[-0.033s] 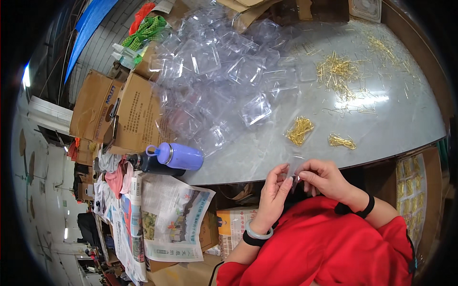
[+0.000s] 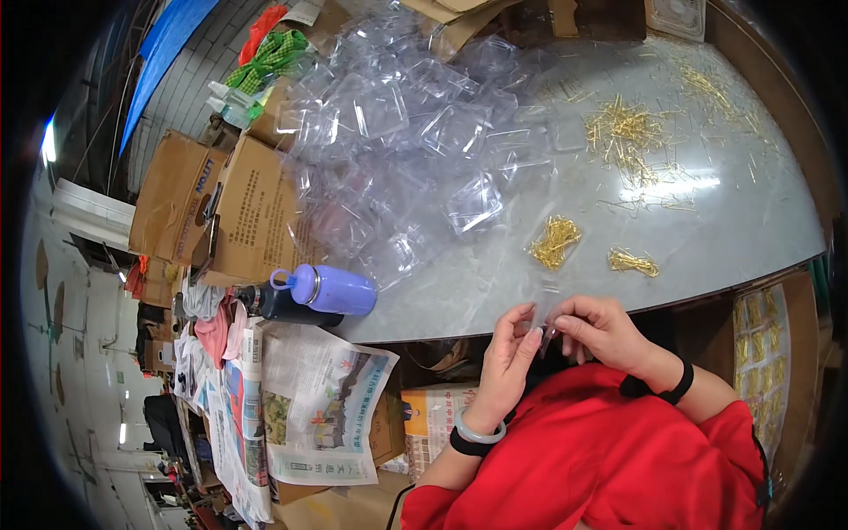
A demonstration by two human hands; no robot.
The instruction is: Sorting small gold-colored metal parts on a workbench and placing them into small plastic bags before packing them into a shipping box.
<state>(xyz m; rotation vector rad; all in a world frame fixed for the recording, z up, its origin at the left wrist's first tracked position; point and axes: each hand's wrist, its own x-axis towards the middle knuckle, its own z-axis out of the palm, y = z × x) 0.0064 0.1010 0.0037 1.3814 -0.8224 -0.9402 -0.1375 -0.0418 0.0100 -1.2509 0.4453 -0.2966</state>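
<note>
My left hand (image 2: pixel 511 352) and my right hand (image 2: pixel 602 330) meet at the table's near edge. Together their fingertips pinch a small clear plastic piece (image 2: pixel 548 311); I cannot tell its exact shape. Just beyond the hands a clump of thin gold pins (image 2: pixel 555 240) lies in a clear tray, and a smaller gold bundle (image 2: pixel 632 261) lies to its right. Both wrists carry bands, and red sleeves cover my lap area.
A big heap of clear plastic boxes (image 2: pixel 397 132) covers the grey table (image 2: pixel 733 221) at far left. More gold pins (image 2: pixel 623 132) are scattered at the far right. A purple bottle (image 2: pixel 331 290), newspaper (image 2: pixel 318 397) and cardboard boxes (image 2: pixel 256 208) sit left.
</note>
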